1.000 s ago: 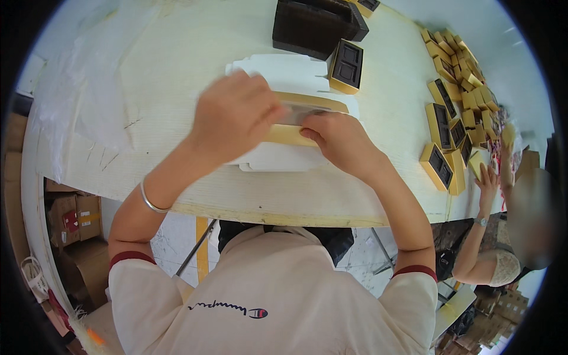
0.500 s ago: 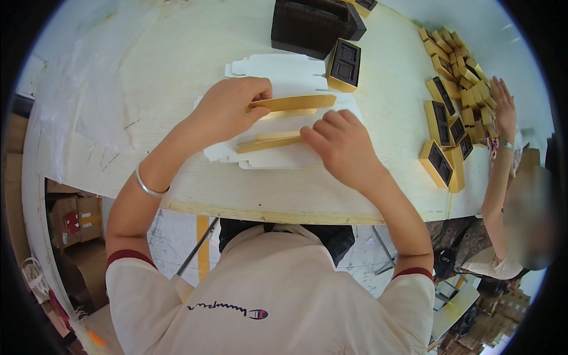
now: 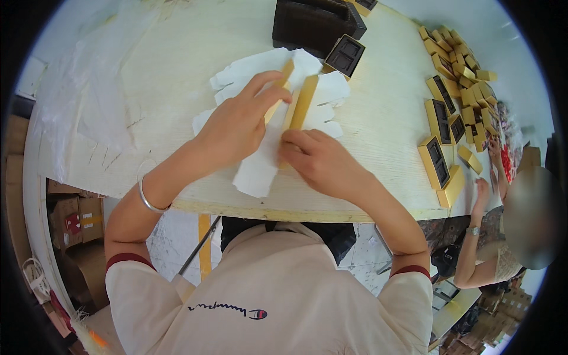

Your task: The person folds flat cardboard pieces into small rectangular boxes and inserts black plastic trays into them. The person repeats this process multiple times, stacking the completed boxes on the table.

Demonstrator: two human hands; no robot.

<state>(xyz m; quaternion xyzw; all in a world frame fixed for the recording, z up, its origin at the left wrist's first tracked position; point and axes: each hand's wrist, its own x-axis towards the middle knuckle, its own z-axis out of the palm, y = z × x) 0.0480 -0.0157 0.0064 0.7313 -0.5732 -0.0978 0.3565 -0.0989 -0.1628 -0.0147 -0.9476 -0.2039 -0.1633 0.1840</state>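
A flat carton blank (image 3: 258, 177), white on its upper face, lies in front of me, with two long gold side walls folded up. My left hand (image 3: 234, 127) is closed at the left gold wall (image 3: 287, 71), thumb and index finger against it. My right hand (image 3: 324, 158) pinches the near end of the right gold wall (image 3: 304, 102). White flaps fan out on both sides of the blank, partly covered by my hands. Just beyond its far right corner stands a small gold box (image 3: 345, 57) with a dark two-compartment insert.
A large dark brown box (image 3: 312, 26) stands at the back. Gold boxes with dark inserts (image 3: 439, 121) line the right side, near a heap of gold boxes (image 3: 467, 74). A co-worker's hand (image 3: 482, 192) is at the right edge. Clear plastic sheeting (image 3: 97, 89) covers the left.
The blank has turned, so its gold walls now run away from me instead of sideways. My right hand has moved nearer me. The co-worker's arms have shifted, and a gold box lies near them.
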